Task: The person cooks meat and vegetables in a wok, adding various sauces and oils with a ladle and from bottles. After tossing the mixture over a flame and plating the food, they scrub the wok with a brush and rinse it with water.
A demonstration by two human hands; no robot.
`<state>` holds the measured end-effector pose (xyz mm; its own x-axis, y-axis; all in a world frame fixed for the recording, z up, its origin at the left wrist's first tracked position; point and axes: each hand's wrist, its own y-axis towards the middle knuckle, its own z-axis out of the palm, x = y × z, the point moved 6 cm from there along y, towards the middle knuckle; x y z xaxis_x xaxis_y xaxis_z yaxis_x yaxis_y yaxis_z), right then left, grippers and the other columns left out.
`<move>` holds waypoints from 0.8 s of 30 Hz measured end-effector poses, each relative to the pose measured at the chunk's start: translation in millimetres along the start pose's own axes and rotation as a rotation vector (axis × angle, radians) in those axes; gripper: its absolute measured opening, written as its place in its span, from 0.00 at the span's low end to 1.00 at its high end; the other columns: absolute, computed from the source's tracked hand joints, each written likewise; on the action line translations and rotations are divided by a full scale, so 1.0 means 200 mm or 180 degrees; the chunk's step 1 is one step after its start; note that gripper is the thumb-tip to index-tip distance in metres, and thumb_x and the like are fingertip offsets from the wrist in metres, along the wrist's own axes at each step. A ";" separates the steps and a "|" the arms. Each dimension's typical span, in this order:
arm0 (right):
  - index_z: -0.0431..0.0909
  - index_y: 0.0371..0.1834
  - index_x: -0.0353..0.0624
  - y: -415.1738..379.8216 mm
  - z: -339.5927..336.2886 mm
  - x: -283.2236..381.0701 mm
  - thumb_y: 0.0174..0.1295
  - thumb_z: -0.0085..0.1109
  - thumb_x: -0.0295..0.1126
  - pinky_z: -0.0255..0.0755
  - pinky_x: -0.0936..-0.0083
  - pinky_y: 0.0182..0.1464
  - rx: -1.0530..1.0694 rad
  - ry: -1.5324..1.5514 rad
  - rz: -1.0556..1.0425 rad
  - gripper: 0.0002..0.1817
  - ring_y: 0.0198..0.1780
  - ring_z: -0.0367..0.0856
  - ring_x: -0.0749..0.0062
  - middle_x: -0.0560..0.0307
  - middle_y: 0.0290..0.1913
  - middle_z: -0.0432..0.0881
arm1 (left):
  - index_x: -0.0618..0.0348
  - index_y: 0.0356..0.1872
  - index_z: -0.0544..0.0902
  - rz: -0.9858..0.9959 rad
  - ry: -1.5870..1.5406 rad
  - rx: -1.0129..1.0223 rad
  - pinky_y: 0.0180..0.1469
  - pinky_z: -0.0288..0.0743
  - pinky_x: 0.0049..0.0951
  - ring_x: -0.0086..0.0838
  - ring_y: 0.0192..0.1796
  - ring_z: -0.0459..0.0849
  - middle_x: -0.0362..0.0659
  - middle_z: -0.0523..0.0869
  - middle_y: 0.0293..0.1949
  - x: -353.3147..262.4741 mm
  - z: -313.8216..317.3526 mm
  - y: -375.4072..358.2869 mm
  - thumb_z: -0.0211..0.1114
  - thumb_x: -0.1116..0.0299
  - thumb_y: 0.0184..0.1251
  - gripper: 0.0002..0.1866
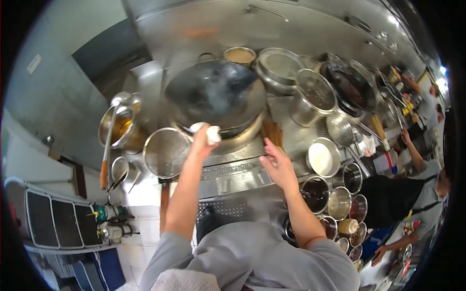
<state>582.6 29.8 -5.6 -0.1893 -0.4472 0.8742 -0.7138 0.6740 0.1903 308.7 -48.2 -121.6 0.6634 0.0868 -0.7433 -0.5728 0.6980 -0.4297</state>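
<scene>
My left hand (200,140) is closed on a folded white cloth (212,134) at the near rim of a large dark wok (194,104). Whether the cloth wraps a wok handle is hidden. Pale smoke or steam rises from the wok, which sits on a round burner ring (238,141). To the right, my right hand (277,167) is empty, its fingers apart, just short of a brown bamboo wok brush (272,133). A round mesh strainer (166,153) lies left of my left forearm.
At left stands an oil pot (137,138) with a wooden-handled ladle (108,145) across it. Steel pots (313,92), a bowl of white contents (321,158) and several sauce containers (340,202) crowd the right. Co-workers (422,179) stand farther right.
</scene>
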 end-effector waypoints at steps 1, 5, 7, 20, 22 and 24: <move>0.64 0.71 0.43 0.04 0.14 0.08 0.63 0.62 0.31 0.74 0.70 0.55 0.0505 0.0579 -0.0017 0.32 0.54 0.79 0.64 0.47 0.52 0.79 | 0.47 0.40 0.77 -0.0044 -0.0039 0.0013 0.24 0.71 0.33 0.28 0.28 0.81 0.36 0.82 0.30 0.04 -0.02 0.04 0.54 0.55 0.69 0.10; 0.59 0.73 0.39 0.24 0.81 0.51 0.66 0.60 0.29 0.76 0.75 0.54 0.2131 0.1782 -0.0391 0.33 0.50 0.80 0.71 0.50 0.52 0.79 | 0.53 0.48 0.78 0.0399 -0.0661 0.0485 0.42 0.77 0.34 0.28 0.45 0.81 0.40 0.83 0.41 0.03 -0.09 -0.25 0.57 0.50 0.69 0.19; 0.60 0.71 0.35 0.34 1.27 0.62 0.66 0.61 0.35 0.78 0.75 0.52 0.2748 0.2071 -0.0010 0.34 0.51 0.81 0.70 0.47 0.51 0.80 | 0.59 0.55 0.76 0.0819 0.0140 0.0313 0.54 0.74 0.35 0.31 0.56 0.77 0.45 0.79 0.52 0.06 -0.29 -0.47 0.59 0.50 0.69 0.25; 0.68 0.41 0.42 0.46 2.76 0.97 0.58 0.68 0.42 0.69 0.78 0.24 0.1276 0.2989 0.0862 0.20 0.25 0.74 0.78 0.63 0.29 0.74 | 0.61 0.64 0.70 0.1526 0.2327 0.0502 0.68 0.63 0.34 0.36 0.66 0.71 0.49 0.74 0.62 0.47 -0.98 -0.77 0.60 0.56 0.71 0.27; 0.68 0.43 0.42 0.48 2.59 1.01 0.61 0.63 0.34 0.68 0.79 0.25 0.1630 0.3786 0.1040 0.15 0.25 0.74 0.77 0.63 0.28 0.73 | 0.60 0.64 0.71 0.1619 0.2463 0.0530 0.68 0.63 0.35 0.37 0.66 0.71 0.49 0.74 0.62 0.52 -0.96 -0.75 0.60 0.56 0.71 0.26; 0.70 0.49 0.40 0.40 2.29 1.04 0.63 0.60 0.31 0.69 0.81 0.28 0.2338 0.4388 0.1281 0.14 0.26 0.74 0.77 0.62 0.27 0.74 | 0.59 0.61 0.73 0.1577 0.2888 0.0563 0.66 0.64 0.36 0.39 0.63 0.74 0.52 0.77 0.59 0.54 -0.91 -0.72 0.60 0.56 0.71 0.24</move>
<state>177.3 -278.2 -13.3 -0.0044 0.7960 0.6053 -0.9994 0.0165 -0.0290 375.3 -269.0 -234.2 -0.2781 -0.1234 -0.9526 -0.5546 0.8303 0.0544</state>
